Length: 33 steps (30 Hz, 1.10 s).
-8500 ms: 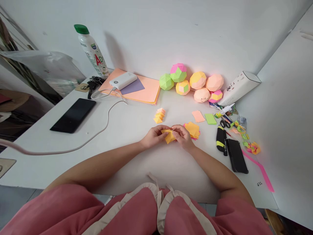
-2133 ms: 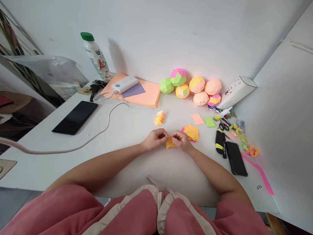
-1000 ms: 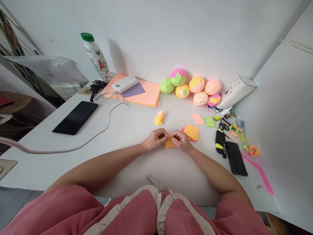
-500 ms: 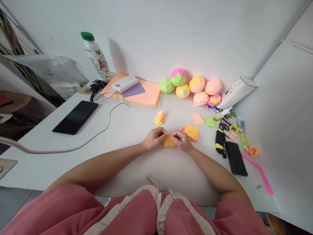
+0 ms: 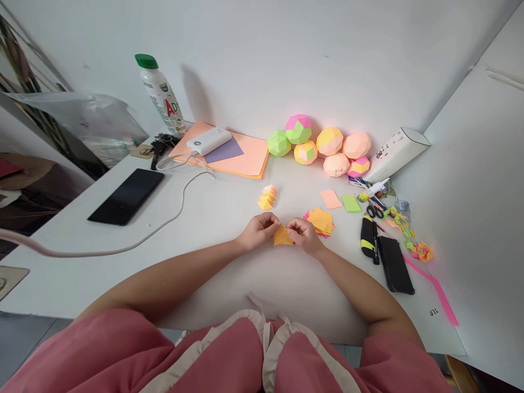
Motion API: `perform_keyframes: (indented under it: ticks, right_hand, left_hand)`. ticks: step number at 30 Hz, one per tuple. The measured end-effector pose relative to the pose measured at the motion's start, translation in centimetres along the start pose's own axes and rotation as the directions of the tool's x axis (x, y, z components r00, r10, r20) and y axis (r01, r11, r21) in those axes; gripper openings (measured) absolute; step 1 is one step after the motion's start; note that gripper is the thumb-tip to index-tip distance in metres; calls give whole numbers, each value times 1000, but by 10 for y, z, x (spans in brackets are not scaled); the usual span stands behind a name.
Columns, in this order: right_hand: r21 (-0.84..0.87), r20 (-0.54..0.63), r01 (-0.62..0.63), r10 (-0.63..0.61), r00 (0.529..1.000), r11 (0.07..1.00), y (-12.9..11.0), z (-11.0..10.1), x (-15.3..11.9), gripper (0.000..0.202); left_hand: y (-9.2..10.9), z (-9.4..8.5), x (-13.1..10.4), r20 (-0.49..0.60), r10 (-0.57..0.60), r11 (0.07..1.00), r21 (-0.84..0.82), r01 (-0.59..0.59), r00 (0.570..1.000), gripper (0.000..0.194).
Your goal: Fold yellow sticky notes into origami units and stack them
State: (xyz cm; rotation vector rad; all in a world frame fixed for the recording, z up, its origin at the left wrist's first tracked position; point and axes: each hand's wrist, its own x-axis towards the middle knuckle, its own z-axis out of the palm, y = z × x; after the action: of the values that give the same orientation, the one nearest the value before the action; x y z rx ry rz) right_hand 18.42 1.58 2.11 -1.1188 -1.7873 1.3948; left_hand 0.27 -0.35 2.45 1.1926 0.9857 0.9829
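Observation:
A small orange paper piece [image 5: 283, 237] is held between both hands near the table's front middle. My left hand [image 5: 260, 231] pinches its left upper corner, fingers closed. On the right, my right hand [image 5: 303, 235] grips the opposite upper corner between thumb and fingers. Just beyond my right hand lies a stack of orange and pink paper pieces [image 5: 321, 221]. A short row of folded orange and peach pieces [image 5: 267, 197] rests beyond my left hand. Peach squares [image 5: 331, 199] and green squares [image 5: 351, 203] lie to the back right.
Several faceted paper balls [image 5: 329, 141] line the wall. At left are a tablet [image 5: 126, 196], a power bank [image 5: 209, 141] with its cable, and a bottle [image 5: 164, 101]. A cutter [image 5: 367, 236], scissors [image 5: 374, 212], and a black phone [image 5: 396, 265] lie at right.

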Motion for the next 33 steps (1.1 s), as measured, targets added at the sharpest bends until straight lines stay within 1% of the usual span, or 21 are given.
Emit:
perform_keyframes:
  ticks: [4, 8, 14, 20, 27, 33]
  right_hand:
    - [9, 1, 2, -2, 1000, 1000, 1, 0, -1, 8]
    - [11, 12, -6, 5, 1000, 1000, 0, -1, -1, 8]
    - [7, 1, -6, 6, 1000, 1000, -1, 0, -1, 11]
    - [38, -4, -11, 11, 1000, 999, -1, 1, -1, 17]
    - [20, -23, -10, 10, 1000, 1000, -1, 2, -2, 17]
    - [9, -33, -22, 22, 999, 1000, -4, 1, -2, 14]
  left_hand:
    - [2, 1, 0, 0, 5, 1000, -16, -5, 1000, 24]
    - [0, 0, 0, -30, 8, 999, -37, -9, 1000, 26]
    - [-5, -1, 2, -41, -6, 996, -89, 2, 999, 28]
    - [-7, -2, 4, -85, -33, 991, -132, 22, 996, 29]
    - [-3, -1, 3, -90, -48, 988, -150, 34, 995, 31]
    - [-6, -1, 3, -117, -54, 985, -170, 33, 992, 29]
